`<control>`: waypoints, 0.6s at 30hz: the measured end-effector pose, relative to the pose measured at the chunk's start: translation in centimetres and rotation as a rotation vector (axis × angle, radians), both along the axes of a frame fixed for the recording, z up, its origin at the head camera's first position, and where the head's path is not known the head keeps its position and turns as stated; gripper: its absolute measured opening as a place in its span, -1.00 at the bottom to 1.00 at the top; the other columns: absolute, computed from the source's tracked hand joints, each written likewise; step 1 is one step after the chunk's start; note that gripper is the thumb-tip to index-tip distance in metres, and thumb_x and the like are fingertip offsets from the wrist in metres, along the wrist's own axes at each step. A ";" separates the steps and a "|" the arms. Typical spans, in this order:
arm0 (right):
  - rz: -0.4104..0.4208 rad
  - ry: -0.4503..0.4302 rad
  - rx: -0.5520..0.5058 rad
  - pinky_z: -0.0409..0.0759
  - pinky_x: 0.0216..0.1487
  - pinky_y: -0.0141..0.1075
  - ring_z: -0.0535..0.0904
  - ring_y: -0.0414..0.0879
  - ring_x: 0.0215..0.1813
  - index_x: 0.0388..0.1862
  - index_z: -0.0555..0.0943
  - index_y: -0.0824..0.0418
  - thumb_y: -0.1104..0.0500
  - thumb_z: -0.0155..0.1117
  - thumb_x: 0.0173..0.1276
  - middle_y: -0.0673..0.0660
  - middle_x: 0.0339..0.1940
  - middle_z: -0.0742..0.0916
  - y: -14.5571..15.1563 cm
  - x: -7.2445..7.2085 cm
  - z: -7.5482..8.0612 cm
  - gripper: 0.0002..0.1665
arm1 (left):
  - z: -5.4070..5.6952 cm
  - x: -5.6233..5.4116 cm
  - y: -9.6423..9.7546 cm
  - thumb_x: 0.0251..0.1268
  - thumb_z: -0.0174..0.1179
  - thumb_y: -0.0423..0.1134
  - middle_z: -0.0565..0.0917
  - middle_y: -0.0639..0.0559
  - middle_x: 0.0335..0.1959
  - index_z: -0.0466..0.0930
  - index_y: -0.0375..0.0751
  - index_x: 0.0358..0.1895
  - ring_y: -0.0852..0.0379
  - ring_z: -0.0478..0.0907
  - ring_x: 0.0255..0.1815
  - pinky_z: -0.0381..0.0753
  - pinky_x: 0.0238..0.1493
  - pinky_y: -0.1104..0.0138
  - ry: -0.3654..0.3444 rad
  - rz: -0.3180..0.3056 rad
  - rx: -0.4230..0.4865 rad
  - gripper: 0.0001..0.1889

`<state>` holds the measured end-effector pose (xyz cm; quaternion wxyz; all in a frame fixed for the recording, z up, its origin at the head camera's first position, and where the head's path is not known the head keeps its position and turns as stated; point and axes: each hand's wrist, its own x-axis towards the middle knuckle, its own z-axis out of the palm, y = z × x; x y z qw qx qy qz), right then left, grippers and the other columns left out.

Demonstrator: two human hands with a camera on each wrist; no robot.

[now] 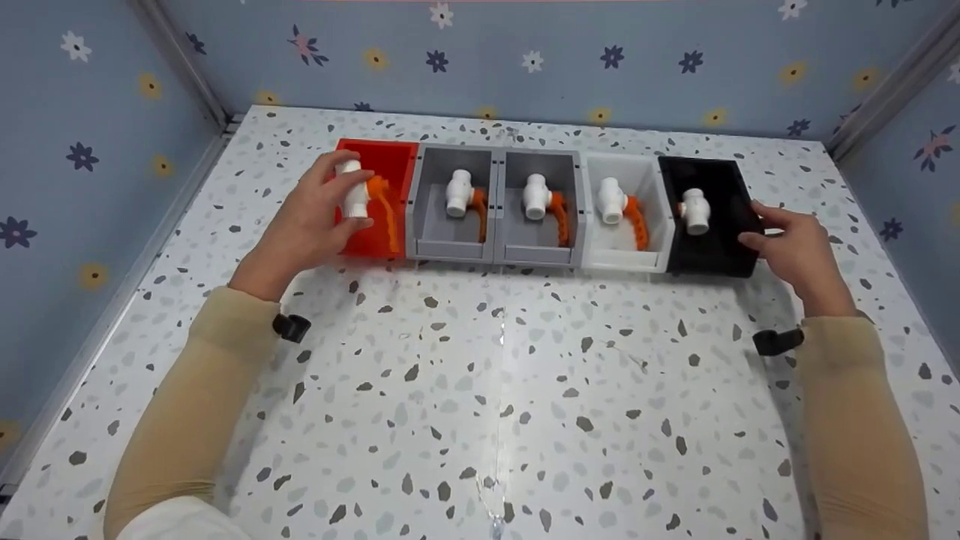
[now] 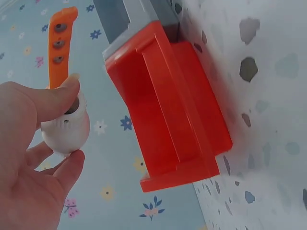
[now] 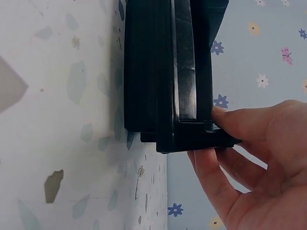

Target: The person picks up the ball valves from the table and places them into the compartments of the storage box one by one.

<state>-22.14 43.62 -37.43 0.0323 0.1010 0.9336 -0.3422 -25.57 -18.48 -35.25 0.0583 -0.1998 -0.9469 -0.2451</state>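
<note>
My left hand (image 1: pixel 304 214) pinches a white ball valve (image 2: pixel 67 129) with an orange lever (image 2: pixel 59 48) between thumb and fingers. In the left wrist view the valve is up over the open top of the red bin (image 2: pixel 158 110), which stands at the row's left end. At the other end, my right hand (image 1: pixel 799 244) grips the side wall of the black bin (image 3: pixel 165 96), thumb inside the rim and fingers outside. A white valve (image 1: pixel 696 211) lies in that black bin, its lever mostly hidden.
Between the end bins stand two grey bins (image 1: pixel 454 251) and a white bin (image 1: pixel 622 259), each holding a white valve (image 1: pixel 535 196) with an orange lever. The bins touch side by side on a speckled table (image 1: pixel 480 375). Flowered panels (image 1: pixel 555 67) enclose the back and sides.
</note>
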 end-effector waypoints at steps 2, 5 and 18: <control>-0.002 -0.002 0.002 0.49 -0.22 -0.50 0.54 -0.15 0.03 0.60 0.17 -0.03 -0.04 0.24 0.47 0.36 0.41 0.44 0.0 0.1 0.0 -0.19 | 0.0 -0.4 -0.3 0.33 0.31 -0.26 0.09 0.02 0.56 0.36 -0.05 0.46 -0.09 0.13 0.52 0.41 0.29 -0.02 -0.018 0.029 0.014 -0.36; -0.007 -0.008 -0.003 0.50 -0.20 -0.48 0.55 -0.14 0.03 0.60 0.16 -0.05 -0.05 0.24 0.46 0.36 0.43 0.42 0.0 0.1 0.1 -0.19 | 0.1 -1.1 -0.7 0.36 0.28 -0.27 0.04 0.08 0.58 0.32 -0.04 0.48 -0.13 0.20 0.49 0.42 0.28 -0.01 -0.045 0.064 0.031 -0.36; -0.011 0.000 0.002 0.50 -0.20 -0.49 0.51 0.05 0.18 0.60 0.16 -0.04 -0.01 0.24 0.48 0.36 0.43 0.42 0.0 -0.1 -0.1 -0.20 | -0.3 -4.2 -0.4 0.37 0.24 -0.35 -0.08 0.06 0.62 0.26 -0.03 0.51 -0.15 0.16 0.51 0.35 0.33 -0.01 -0.091 0.098 -0.064 -0.33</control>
